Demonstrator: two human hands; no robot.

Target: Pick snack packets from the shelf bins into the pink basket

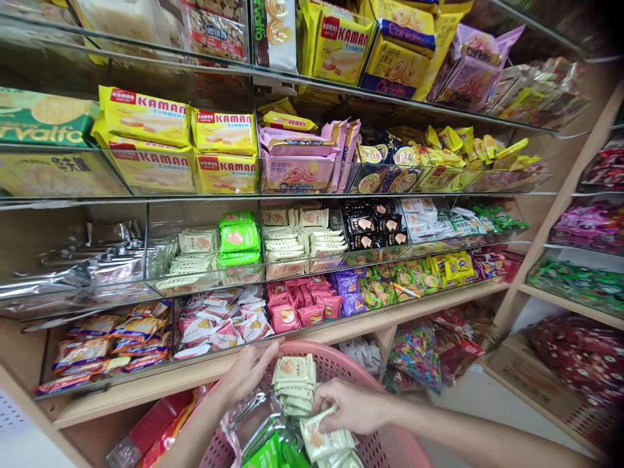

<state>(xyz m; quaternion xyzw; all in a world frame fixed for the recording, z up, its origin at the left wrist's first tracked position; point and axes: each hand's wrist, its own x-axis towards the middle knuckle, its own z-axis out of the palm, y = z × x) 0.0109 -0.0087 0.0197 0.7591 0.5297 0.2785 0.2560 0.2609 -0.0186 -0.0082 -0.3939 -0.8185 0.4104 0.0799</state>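
Observation:
A pink perforated basket (402, 416) stands at the bottom centre, below the shelves. Inside it are stacks of pale green snack packets (295, 377), bright green packets (277, 452) and a clear plastic bag (253, 422). My right hand (348, 406) pinches a pale green packet (319, 434) from the right side of the basket. My left hand (253, 367) lies at the basket's back left rim, beside the packet stack, its fingers stretched out and holding nothing.
Shelves with clear-fronted bins (292, 260) of packaged snacks fill the view ahead. A wooden shelf edge (146, 380) runs just behind the basket. Bagged sweets (416, 351) and a cardboard box (541, 383) are at the lower right.

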